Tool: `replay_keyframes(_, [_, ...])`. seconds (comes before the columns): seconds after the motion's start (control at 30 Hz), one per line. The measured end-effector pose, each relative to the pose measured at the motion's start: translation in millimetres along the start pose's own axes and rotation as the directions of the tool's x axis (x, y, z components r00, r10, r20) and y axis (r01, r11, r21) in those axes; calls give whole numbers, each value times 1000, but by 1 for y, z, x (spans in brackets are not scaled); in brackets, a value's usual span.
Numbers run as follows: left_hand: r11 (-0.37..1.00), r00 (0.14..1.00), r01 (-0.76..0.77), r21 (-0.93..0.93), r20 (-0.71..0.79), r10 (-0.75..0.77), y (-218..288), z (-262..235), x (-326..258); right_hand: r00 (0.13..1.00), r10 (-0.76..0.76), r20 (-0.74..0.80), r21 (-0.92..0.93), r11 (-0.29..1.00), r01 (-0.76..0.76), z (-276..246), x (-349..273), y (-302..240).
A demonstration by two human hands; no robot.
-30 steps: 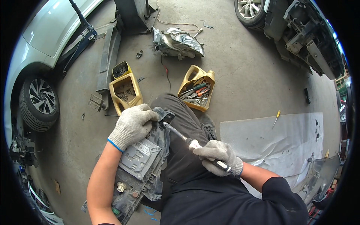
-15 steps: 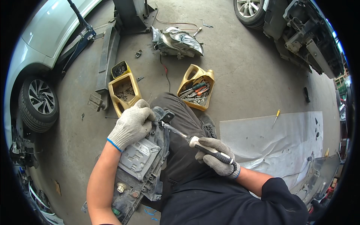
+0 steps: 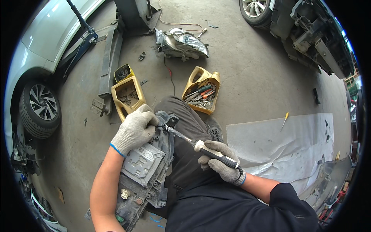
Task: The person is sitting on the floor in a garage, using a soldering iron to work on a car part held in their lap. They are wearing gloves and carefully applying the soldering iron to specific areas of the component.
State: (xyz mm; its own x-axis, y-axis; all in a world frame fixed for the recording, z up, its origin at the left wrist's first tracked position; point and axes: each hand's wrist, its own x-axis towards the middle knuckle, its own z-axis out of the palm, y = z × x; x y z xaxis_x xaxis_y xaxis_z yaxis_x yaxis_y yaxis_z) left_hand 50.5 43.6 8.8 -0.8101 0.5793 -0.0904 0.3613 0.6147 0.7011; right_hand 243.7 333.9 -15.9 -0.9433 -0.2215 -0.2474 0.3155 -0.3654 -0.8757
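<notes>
While the right hand (image 3: 221,164) was wrapped tight round the black handle of the screwdriver (image 3: 197,145), its tip sat at a fastener on the upper edge of the headlight housing (image 3: 145,170), which lay across the person's lap. The left hand (image 3: 134,129) was pressed flat over that same upper edge, just beside the tip, bracing it. Keeping the shaft square to the screw and the housing pinned looked the surest way. Beyond the housing stood a cut yellow jug of tools (image 3: 201,91).
</notes>
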Motion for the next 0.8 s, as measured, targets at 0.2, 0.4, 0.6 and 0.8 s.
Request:
replay_keyframes(0.2, [999,1000,-7,-48,1,7,-4,1,0,999,17,-35,-9,1000,-17,3,0,3])
replay_keyframes(0.4, [998,1000,7,-69,17,-6,-5,1,1,999,33,-21,86,996,-31,1,-3,5])
replay_keyframes(0.6, [996,998,55,-70,37,-53,-2,0,2,997,39,-65,68,997,-34,4,-3,6])
replay_keyframes(0.8, [994,998,57,-89,30,-55,-3,1,1,997,38,-63,69,997,-34,4,-4,6])
